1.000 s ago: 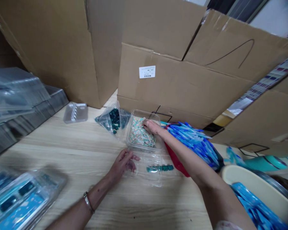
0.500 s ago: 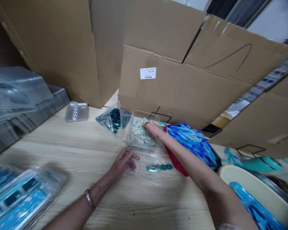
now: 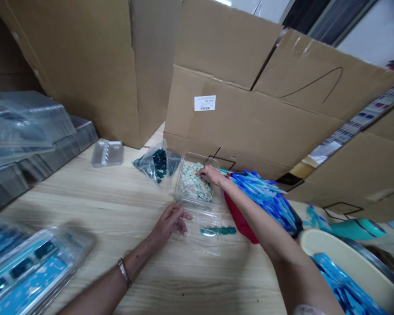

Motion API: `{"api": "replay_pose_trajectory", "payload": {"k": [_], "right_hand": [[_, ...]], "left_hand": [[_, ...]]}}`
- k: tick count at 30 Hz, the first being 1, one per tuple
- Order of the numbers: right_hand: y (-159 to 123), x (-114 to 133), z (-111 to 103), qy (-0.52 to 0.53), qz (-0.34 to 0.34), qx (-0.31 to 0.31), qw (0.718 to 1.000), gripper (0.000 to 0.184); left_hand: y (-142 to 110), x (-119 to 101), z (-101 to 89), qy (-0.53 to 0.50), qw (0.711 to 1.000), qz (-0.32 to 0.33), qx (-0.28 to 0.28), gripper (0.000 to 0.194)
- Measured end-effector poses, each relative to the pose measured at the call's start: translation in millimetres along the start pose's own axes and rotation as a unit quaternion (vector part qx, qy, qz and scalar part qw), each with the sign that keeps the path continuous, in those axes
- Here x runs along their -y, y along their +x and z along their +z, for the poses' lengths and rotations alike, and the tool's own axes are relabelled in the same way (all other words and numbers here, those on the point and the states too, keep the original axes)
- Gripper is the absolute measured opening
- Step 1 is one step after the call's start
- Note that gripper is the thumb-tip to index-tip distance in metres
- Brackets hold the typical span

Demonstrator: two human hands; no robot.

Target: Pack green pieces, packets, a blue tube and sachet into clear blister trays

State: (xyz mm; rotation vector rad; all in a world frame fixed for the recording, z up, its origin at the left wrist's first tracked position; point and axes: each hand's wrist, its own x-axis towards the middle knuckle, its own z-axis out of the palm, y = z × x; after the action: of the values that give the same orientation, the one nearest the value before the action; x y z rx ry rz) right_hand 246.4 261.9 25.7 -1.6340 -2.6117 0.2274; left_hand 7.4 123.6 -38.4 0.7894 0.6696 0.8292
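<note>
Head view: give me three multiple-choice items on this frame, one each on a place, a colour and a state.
1. Where is the right hand?
A. On mosaic tiles in a clear plastic box
B. On the table
C. In the cream basin
2. What colour are the pieces in the small bag?
A. Red
B. Yellow
C. Dark teal
3. The box's lid is:
A. Shut
B. Open
C. Upright

1 A: fingers touch the tiles.
2 C: teal shows through the bag.
3 B: it lies flat before the box.

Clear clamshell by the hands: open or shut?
Open: the lid lies flat on the table beside the base, leaving its tiles uncovered.
</note>
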Motion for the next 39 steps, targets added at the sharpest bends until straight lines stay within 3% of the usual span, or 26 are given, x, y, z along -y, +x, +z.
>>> {"api": "replay_pose_trajectory", "payload": {"k": [7,15,26,32,39], "right_hand": [[-4,3,2,-0.020,0.004,-0.026,0.999,0.027],[-7,5,11,-0.024,-0.044,-0.013,0.999,0.011],[-2,5,15,0.010,-0.002,-0.047,0.999,0.019],[0,-9,-4,0.043,0.083,-0.148,0.985,0.022],[26,-16,-4,0.009,0.140,-0.119,0.983,0.024]], "left_hand": [[0,-1,0.6,0.006,1.000,-0.006,0.009,0.035],[0,-1,1.1,0.008,1.000,-0.004,-0.002,0.036],[1,2,-0.9,0.006,1.000,0.003,0.002,0.037],[0,1,0.5,0.010,1.000,-0.004,0.001,0.036],[2,4,-1.3,-0.002,1.000,0.008,0.010,0.034]]}}
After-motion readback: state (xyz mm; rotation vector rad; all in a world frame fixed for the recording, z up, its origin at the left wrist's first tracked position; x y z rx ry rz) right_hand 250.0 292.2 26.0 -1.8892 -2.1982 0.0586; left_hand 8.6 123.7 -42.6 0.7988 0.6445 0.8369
